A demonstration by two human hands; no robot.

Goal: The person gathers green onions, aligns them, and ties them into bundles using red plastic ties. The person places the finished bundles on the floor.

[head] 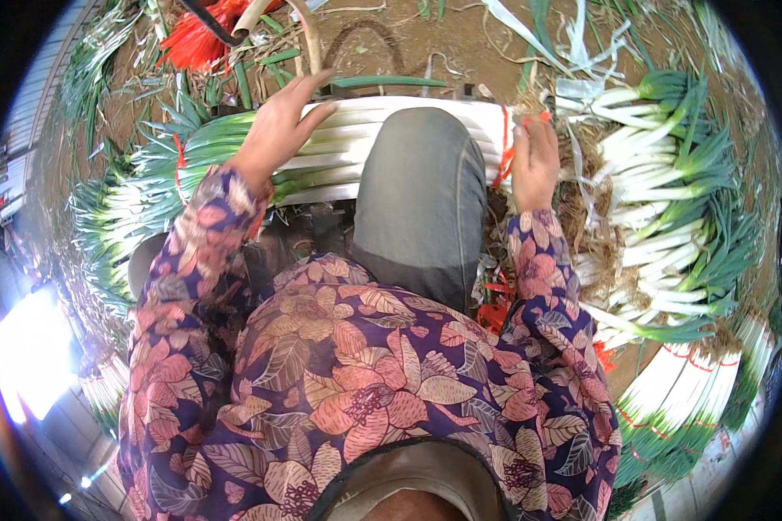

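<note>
A thick bundle of long green onions (342, 140) lies crosswise before me, white stalks to the right and leaves to the left. My grey-trousered knee (423, 182) rests over its middle. Around the white end runs a red tie (503, 146); my right hand (535, 163) pinches a red strand there with its fingertips. My left hand (285, 127), slightly blurred, is over the bundle where white turns to green. Its fingers are apart with nothing in them. Another red tie (180, 163) circles the leaves. The bundle's underside is hidden.
Loose green onions (658, 228) are heaped at right, roots towards me. Tied bundles (684, 391) lie at lower right. Red strips (202, 36), a curved pipe (251, 18) and pale plastic ribbons (590, 45) are on the littered dirt floor (456, 32) ahead. More onions (114, 221) lie left.
</note>
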